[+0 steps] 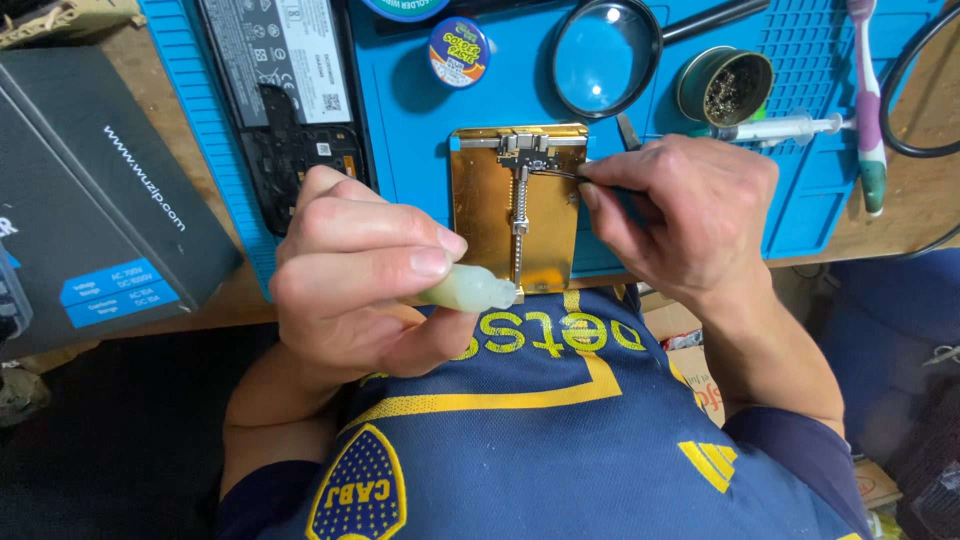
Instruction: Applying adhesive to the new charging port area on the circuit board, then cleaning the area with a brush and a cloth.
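One magnifier [605, 57], one syringe [780, 128], one toothbrush [868, 100], two tins [458, 52].

The board holder [518, 215] lay on the mat [420, 110]; magnifier [605, 55] behind it, opened phone [290, 90] left, syringe [780, 128] right.

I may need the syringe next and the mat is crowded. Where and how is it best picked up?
Probably by the clear barrel, pinched across its width from above. The syringe lies flat on the blue mat, pointing left to right, beside the round tin and just above the right hand. Its plunger end toward the toothbrush looks freest.
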